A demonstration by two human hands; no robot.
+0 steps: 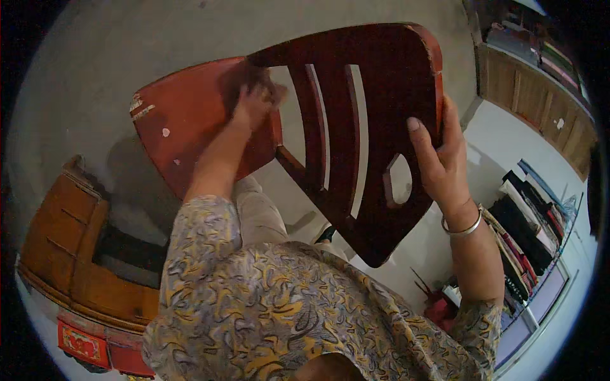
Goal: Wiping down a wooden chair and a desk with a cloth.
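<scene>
A red-brown wooden chair is tilted in front of me, its seat on the left and its dark slatted backrest on the right. The seat has pale spots and worn paint at its far left corner. My left hand is motion-blurred at the joint of seat and backrest; a dark patch beside it may be a cloth or shadow, and its fingers are unclear. With the thumb on the backrest's face and the fingers behind its outer edge, my right hand grips the top rail, near an oval cut-out. A bangle circles my right wrist.
Brown wooden furniture stands at lower left, with red boxes below it. Clothes hang on a rack at right. Wooden panelling is at upper right. A dark shoe shows beneath the chair on the grey floor.
</scene>
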